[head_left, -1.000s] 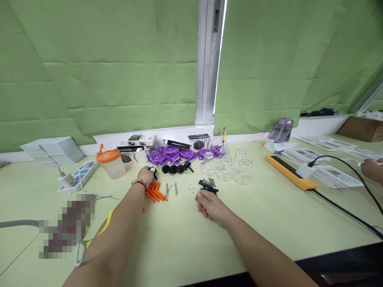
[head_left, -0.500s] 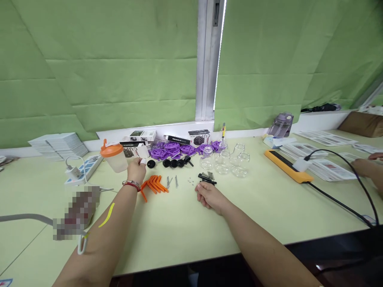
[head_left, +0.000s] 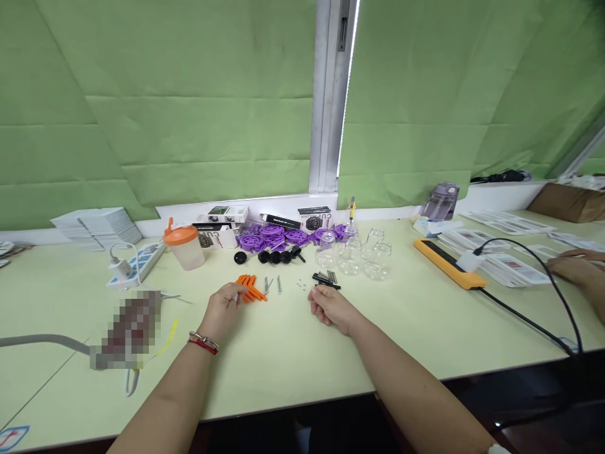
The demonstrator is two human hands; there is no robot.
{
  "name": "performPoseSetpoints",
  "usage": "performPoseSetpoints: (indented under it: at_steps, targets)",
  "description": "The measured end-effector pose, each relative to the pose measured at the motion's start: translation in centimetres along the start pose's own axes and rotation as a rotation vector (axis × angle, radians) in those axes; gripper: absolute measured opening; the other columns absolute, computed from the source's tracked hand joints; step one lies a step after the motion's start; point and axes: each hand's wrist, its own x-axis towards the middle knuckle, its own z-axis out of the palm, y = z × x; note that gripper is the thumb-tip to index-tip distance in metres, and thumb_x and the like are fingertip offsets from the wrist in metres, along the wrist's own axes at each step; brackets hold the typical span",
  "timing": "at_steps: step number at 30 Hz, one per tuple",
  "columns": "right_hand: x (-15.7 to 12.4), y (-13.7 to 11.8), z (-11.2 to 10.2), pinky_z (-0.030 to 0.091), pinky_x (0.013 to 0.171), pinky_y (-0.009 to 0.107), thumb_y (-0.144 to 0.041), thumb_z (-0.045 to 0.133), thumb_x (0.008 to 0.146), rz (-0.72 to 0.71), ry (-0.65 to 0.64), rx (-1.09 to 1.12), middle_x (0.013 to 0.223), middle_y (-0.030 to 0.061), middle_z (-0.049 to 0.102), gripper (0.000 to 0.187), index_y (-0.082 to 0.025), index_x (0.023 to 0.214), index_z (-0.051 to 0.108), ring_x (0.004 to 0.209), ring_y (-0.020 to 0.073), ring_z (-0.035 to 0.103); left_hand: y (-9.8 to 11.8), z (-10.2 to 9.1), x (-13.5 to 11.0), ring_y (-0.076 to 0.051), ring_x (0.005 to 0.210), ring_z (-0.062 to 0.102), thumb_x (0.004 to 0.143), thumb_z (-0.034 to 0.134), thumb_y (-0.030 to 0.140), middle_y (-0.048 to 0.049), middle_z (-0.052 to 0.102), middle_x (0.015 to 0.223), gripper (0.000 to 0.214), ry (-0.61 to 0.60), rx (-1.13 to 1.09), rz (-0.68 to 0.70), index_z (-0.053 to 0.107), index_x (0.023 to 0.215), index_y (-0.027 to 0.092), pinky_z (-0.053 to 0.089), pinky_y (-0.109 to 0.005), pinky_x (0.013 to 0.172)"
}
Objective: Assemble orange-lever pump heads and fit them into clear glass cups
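My left hand [head_left: 224, 306] is low over the table with its fingers closed, and something small and whitish shows between them. Its fingertips touch the left end of a row of bent orange plastic pieces [head_left: 254, 290]. Several metal screws [head_left: 278, 285] lie just right of these pieces. My right hand [head_left: 331, 306] rests on the table with fingers curled in and thumb against them; whatever is inside is hidden. Right behind it are black plastic parts [head_left: 326, 281] and small metal springs [head_left: 332, 275]. Tiny metal bits [head_left: 300, 285] are scattered left of that hand.
Purple plastic parts [head_left: 271, 236], round black knobs [head_left: 275, 257] and clear bulb-shaped jars [head_left: 350, 257] stand behind. A cup with orange lid [head_left: 182, 243] and a power strip [head_left: 146, 261] are left. On the right are an orange power strip [head_left: 447, 261], papers and another person's hand [head_left: 574, 268].
My left hand has come back toward me from beside the black knobs to the orange pieces. The nearest orange piece, loose before, no longer shows. My right hand has stayed put.
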Motion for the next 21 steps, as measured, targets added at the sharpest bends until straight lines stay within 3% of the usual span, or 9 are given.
performPoseSetpoints:
  at_steps: [2, 4, 9, 12, 15, 17, 19, 21]
  targets:
    - [-0.1, -0.1, 0.0, 0.026, 0.034, 0.017, -0.046, 0.044, 0.088, -0.001, -0.001, -0.024, 0.063, -0.0031, 0.053, 0.028, -0.019, 0.081, 0.049, 0.041, 0.0051, 0.041, -0.6, -0.4, 0.3, -0.018, 0.069, 0.056, 0.066, 0.046, 0.015, -0.0065, 0.062, 0.079, 0.026, 0.046, 0.075, 0.119, 0.069, 0.079, 0.018, 0.047, -0.035, 0.070]
    - [-0.2, -0.1, 0.2, 0.026, 0.035, 0.017, -0.046, 0.046, 0.087, -0.007, -0.006, -0.055, 0.065, -0.0030, 0.054, 0.027, -0.019, 0.081, 0.048, 0.041, 0.0053, 0.041, -1.0, -0.7, 0.6, -0.020, 0.078, 0.058, 0.068, 0.044, 0.015, -0.0066, 0.064, 0.086, 0.026, 0.105, 0.151, 0.123, 0.067, 0.078, 0.019, 0.048, -0.037, 0.078]
    - [-0.4, 0.0, 0.4, 0.034, 0.043, 0.019, -0.044, 0.046, 0.087, -0.128, -0.033, -0.186, 0.066, -0.0030, 0.053, 0.027, -0.019, 0.077, 0.047, 0.044, 0.0054, 0.042, -1.1, -0.9, 0.6, -0.023, 0.089, 0.060, 0.077, 0.046, 0.024, -0.0090, 0.063, 0.101, 0.030, 0.238, 0.336, -0.061, 0.062, 0.101, 0.017, 0.050, -0.037, 0.080]
    - [-0.3, 0.3, 0.4, 0.036, 0.048, 0.021, -0.044, 0.044, 0.088, -0.179, -0.044, -0.253, 0.066, -0.0031, 0.052, 0.028, -0.019, 0.077, 0.047, 0.046, 0.0061, 0.042, -1.3, -0.9, 0.8, -0.024, 0.093, 0.060, 0.078, 0.048, 0.031, -0.0126, 0.060, 0.106, 0.035, 0.252, 0.398, -0.171, 0.059, 0.106, 0.014, 0.051, -0.036, 0.080]
    - [-0.4, 0.2, 0.4, 0.039, 0.052, 0.023, -0.043, 0.044, 0.088, -0.258, 0.023, -0.384, 0.066, -0.0020, 0.053, 0.027, -0.019, 0.078, 0.050, 0.051, 0.0089, 0.045, -1.7, -1.2, 1.1, -0.026, 0.103, 0.057, 0.080, 0.046, 0.032, -0.0151, 0.058, 0.112, 0.038, 0.244, 0.505, -0.222, 0.058, 0.110, 0.012, 0.047, -0.038, 0.090]
    - [-0.7, -0.1, 0.5, 0.044, 0.061, 0.027, -0.042, 0.048, 0.087, -0.358, 0.076, -0.526, 0.075, 0.0018, 0.058, 0.026, -0.018, 0.081, 0.054, 0.064, 0.0127, 0.052, -1.9, -1.3, 1.2, -0.028, 0.114, 0.052, 0.083, 0.042, 0.033, -0.0179, 0.055, 0.120, 0.045, 0.195, 0.619, -0.277, 0.054, 0.118, 0.009, 0.042, -0.040, 0.097]
    - [-1.2, -0.4, 0.8, 0.046, 0.080, 0.033, -0.043, 0.051, 0.085, -0.461, 0.073, -0.673, 0.098, 0.0083, 0.062, 0.028, -0.017, 0.091, 0.060, 0.089, 0.0188, 0.057, -2.0, -1.2, 1.1, -0.032, 0.123, 0.044, 0.084, 0.038, 0.034, -0.0218, 0.049, 0.129, 0.052, 0.132, 0.717, -0.351, 0.047, 0.126, 0.005, 0.038, -0.046, 0.101]
    - [-1.8, -0.7, 1.2, 0.036, 0.101, 0.039, -0.048, 0.049, 0.086, -0.520, 0.010, -0.813, 0.129, 0.0136, 0.052, 0.043, -0.016, 0.113, 0.059, 0.120, 0.0255, 0.045, -1.9, -0.8, 0.8, -0.037, 0.130, 0.035, 0.084, 0.035, 0.034, -0.0248, 0.042, 0.138, 0.058, 0.063, 0.801, -0.421, 0.039, 0.134, 0.003, 0.033, -0.056, 0.101]
